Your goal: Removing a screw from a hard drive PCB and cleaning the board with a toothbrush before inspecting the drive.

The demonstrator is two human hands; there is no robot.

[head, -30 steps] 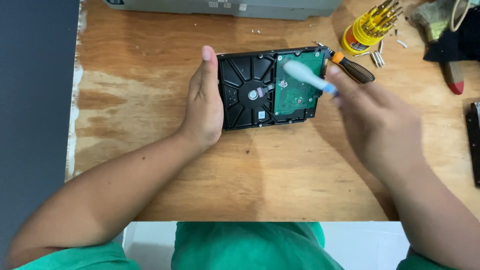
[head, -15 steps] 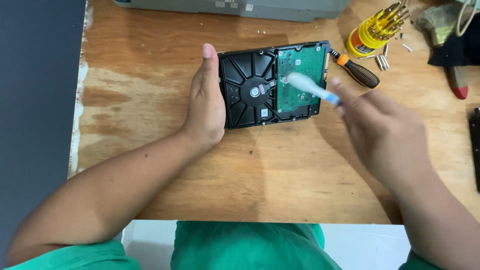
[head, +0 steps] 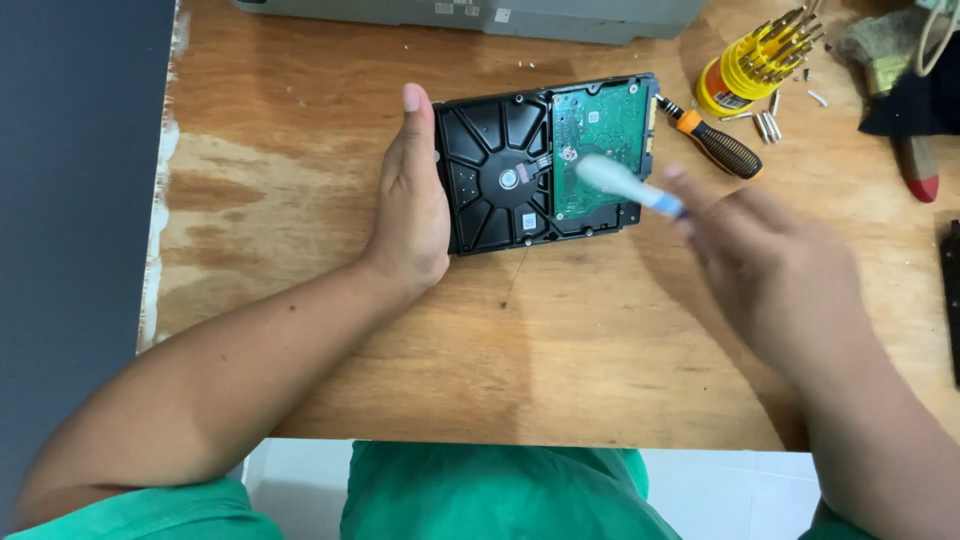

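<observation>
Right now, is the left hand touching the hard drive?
Touching. The head view shows the left hand laid flat against the left edge of the hard drive, with no gap between palm and casing.

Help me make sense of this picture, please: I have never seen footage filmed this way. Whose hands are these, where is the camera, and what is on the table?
The camera sits on a person's head and looks down, so both forearms reach in from the bottom and belong to the wearer. There is no machine here, only bare hands. On the wooden table lies a computer hard drive, black underside up, with a green circuit board on its right part. The left hand rests flat against the drive's left edge, steadying it. The right hand is blurred; its fingers hold a small white-headed brush with a blue handle, its head over the circuit board. Further right lie an orange and black screwdriver, a yellow holder of screwdriver bits and a few loose bits. A grey device stands along the far edge.
</observation>
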